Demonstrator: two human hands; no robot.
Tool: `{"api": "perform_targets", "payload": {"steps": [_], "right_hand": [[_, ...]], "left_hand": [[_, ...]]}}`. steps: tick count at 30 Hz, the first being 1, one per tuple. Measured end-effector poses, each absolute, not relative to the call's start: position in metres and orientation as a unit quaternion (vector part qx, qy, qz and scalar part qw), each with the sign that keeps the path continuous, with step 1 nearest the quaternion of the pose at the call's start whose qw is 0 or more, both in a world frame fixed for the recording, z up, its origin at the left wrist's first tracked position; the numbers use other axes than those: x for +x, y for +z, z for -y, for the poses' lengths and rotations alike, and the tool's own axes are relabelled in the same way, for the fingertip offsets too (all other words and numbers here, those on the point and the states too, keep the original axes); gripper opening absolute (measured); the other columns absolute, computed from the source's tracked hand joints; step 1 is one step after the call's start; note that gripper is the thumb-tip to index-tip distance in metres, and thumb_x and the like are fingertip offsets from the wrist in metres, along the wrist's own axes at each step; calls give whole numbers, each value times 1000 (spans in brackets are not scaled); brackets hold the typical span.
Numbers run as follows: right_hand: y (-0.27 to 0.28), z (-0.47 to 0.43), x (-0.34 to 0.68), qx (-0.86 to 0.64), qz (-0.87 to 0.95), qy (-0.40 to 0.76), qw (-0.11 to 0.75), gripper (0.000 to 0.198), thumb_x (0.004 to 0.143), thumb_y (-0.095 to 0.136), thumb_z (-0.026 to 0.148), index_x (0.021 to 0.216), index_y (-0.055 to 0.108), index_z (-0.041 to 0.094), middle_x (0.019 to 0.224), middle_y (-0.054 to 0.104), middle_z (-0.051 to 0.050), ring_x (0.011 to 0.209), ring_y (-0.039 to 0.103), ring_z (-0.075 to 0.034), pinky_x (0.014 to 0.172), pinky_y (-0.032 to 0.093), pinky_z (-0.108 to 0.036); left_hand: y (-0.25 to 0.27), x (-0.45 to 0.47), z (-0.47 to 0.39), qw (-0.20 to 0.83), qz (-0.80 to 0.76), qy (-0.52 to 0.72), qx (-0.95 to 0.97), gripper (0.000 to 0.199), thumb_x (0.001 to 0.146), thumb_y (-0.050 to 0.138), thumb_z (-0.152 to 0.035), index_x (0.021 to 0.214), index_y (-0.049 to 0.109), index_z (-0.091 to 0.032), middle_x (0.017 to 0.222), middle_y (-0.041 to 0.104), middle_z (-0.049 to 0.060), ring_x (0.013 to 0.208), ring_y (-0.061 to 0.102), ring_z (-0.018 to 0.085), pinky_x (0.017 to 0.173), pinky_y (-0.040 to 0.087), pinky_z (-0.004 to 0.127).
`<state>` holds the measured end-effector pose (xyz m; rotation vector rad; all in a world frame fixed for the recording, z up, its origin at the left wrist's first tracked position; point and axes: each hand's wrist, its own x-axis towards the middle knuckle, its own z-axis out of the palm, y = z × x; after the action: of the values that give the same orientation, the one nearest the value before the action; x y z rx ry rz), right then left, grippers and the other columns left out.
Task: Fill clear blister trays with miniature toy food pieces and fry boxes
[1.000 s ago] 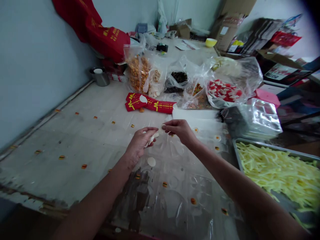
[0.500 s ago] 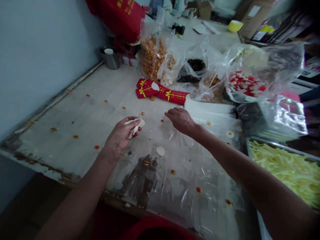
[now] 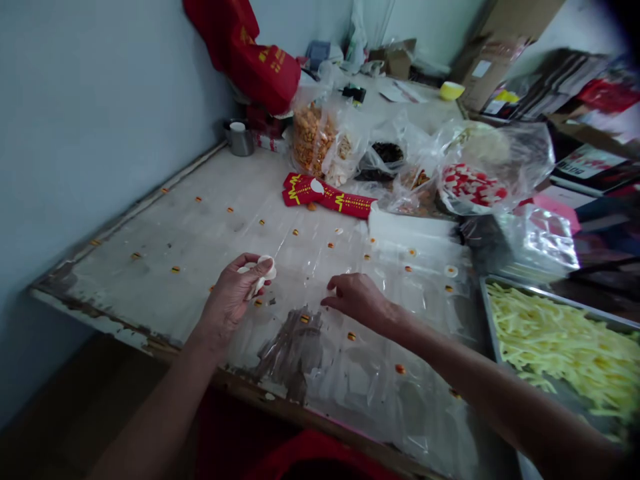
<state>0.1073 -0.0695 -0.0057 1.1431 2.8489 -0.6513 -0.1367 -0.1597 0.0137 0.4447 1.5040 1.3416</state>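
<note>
My left hand is closed around a small stack of thin white round discs, fanned out under the thumb. My right hand is low over the table to the right of it, thumb and forefinger curled about a pale disc that is mostly hidden by the fingers. Under both hands, rows of clear plastic bags with small burger prints lie flat on the table. A white disc with an orange mark lies on the bags farther back, and another such disc lies to the right.
Red and yellow printed packets lie at the back, before open plastic bags of orange-brown snacks and red-and-white pieces. A metal tray of pale yellow strips stands at the right. A metal cup stands by the wall.
My right hand has come back towards me, down to where a white disc lay on the bags. The left hand still holds its stack. The view has shifted slightly.
</note>
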Motion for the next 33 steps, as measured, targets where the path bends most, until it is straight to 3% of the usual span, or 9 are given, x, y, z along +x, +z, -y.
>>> {"api": "perform_targets", "payload": {"steps": [4,6,11,13,17,22,26,29,33], "right_hand": [[-1,78,102,409,-898,-158,19,16,79,63,19,88,76,19,78,74,-6,73,68,-22,62,41,-29],[5,71,99,431,-887,-166,-15,14,75,61,16,77,74,19,73,72,-5,68,67,-21,59,40,-28],[14,-1,65,477,-750,-408,-211,10,81,64,23,80,72,17,65,68,-3,59,65,-15,52,43,-22],[12,-37,36,501,-655,-511,-242,10,82,66,23,77,69,15,66,68,-4,59,66,-15,51,47,-20],[-5,-82,-17,544,-583,-559,-227,10,79,64,11,69,63,14,63,68,-5,56,65,-14,55,54,-22],[-25,-95,-28,566,-631,-482,-222,17,71,70,6,59,60,15,48,58,0,46,56,-12,51,47,-21],[-15,-82,-28,517,-728,-367,-261,16,75,77,25,70,66,14,52,58,2,46,50,-10,47,38,-20],[0,-57,-39,401,-725,-511,-229,28,81,71,43,87,73,15,68,66,-1,54,55,-10,49,41,-20],[6,-35,-55,343,-632,-675,-166,28,69,82,36,84,75,14,70,68,-3,59,58,-10,54,47,-19]], "left_hand": [[13,-144,160,524,-621,551,192,47,62,87,-44,88,57,-19,73,64,-3,59,61,9,52,44,18],[14,-150,156,531,-623,542,189,47,62,87,-44,90,57,-20,76,64,-3,60,61,9,52,45,18],[25,-168,135,535,-625,537,185,42,66,84,-39,95,61,-20,84,65,-2,67,64,10,54,47,18],[29,-176,123,537,-621,541,182,33,70,79,-33,94,62,-19,85,65,-1,67,64,11,53,47,18],[29,-195,103,555,-601,551,167,26,72,72,-24,94,61,-18,84,66,1,61,62,10,49,44,18],[18,-210,90,567,-588,545,188,35,68,81,-28,95,61,-19,83,66,0,58,61,10,49,44,20],[16,-210,86,550,-612,536,189,38,66,84,-33,92,61,-19,85,66,1,60,60,10,51,43,20],[14,-207,84,545,-619,530,197,41,63,87,-35,90,61,-19,85,67,1,62,61,10,55,44,21],[6,-206,80,539,-624,521,222,35,68,84,-34,90,62,-19,80,66,1,61,61,11,56,46,22]]}}
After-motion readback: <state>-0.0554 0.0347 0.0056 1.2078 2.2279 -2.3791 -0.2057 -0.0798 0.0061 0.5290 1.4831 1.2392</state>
